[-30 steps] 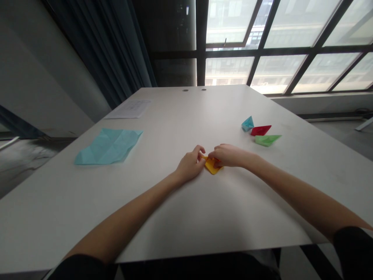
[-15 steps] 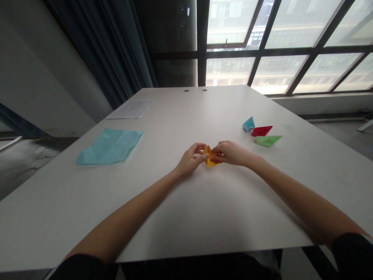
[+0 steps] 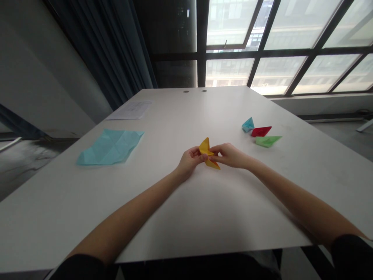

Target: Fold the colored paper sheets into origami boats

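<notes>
1 folded yellow paper (image 3: 205, 147), between 2 hands (image 3: 190, 161) (image 3: 231, 155)

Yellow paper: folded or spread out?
Folded. The yellow paper shows angled faces and pointed ends, one up and one down, with the left hand and right hand gripping its middle.

Table: white (image 3: 247, 217), with two small dark discs (image 3: 185, 91) near the far edge
Left side: a creased light-blue sheet (image 3: 112, 147) lying spread out; beyond it, a printed page (image 3: 131, 110)
Right side: small folded papers close together, blue (image 3: 248, 125) farthest, then red (image 3: 261, 132), then green (image 3: 267, 141)
Curtain: dark blue (image 3: 110, 46), hanging in folds past the table's left
Window: dark-framed panes (image 3: 230, 23), a building outside
</notes>
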A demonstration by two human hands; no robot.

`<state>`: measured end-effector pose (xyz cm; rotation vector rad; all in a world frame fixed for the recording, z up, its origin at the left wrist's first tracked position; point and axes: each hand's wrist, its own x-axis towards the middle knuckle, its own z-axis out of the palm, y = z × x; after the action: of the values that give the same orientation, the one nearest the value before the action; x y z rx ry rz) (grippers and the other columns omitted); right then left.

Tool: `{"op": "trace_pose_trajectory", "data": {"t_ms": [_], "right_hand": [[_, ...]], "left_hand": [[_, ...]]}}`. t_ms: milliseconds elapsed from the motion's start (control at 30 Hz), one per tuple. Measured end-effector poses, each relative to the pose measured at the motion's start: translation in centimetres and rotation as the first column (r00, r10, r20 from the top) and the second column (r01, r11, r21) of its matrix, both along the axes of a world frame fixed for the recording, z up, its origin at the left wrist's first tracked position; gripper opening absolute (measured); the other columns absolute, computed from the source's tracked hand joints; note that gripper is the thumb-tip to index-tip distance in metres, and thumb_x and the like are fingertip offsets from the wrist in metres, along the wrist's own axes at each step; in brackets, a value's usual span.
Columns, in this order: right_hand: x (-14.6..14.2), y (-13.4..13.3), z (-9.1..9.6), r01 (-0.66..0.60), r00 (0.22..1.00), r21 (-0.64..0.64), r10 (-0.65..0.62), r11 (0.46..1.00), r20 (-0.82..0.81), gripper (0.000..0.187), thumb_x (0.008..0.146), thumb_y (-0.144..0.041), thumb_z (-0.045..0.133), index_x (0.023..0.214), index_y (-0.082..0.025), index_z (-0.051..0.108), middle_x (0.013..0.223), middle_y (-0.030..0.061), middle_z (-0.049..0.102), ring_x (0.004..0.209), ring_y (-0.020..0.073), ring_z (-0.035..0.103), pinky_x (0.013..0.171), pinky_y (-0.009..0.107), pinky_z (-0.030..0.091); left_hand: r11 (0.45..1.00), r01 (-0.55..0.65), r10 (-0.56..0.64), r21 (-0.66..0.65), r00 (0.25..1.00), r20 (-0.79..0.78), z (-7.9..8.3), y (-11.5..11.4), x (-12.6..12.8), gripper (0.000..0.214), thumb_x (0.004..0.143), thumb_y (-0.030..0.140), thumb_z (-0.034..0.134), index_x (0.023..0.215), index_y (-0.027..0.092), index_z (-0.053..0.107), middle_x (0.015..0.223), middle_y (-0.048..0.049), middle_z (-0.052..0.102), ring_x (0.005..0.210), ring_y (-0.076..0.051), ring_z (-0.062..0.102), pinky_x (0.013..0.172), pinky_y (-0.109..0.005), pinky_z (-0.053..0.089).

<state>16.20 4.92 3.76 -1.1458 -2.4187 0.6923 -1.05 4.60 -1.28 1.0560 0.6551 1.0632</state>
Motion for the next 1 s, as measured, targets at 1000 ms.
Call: {"op": "trace_pose_trajectory", "data": {"t_ms": [1000], "right_hand": [[-1.0, 0.1, -2.4, 0.169, 0.927, -0.225, -0.232, 0.96, -0.294, 0.036, 0.066, -0.037, 0.064, 0.095, -0.018, 0.057, 0.073, 0.0013, 0.064, 0.065, 0.0128, 0.06, 0.06, 0.024, 0.047]], "left_hand": [[0.975, -0.212, 0.214, -0.069, 0.976, 0.027, -0.3, 0.6, 0.0, 0.024, 0.056, 0.027, 0.074, 0.073, 0.014, 0.062, 0.069, 0.0014, 0.062, 0.061, -0.007, 0.052, 0.059, -0.019, 0.037]]}}
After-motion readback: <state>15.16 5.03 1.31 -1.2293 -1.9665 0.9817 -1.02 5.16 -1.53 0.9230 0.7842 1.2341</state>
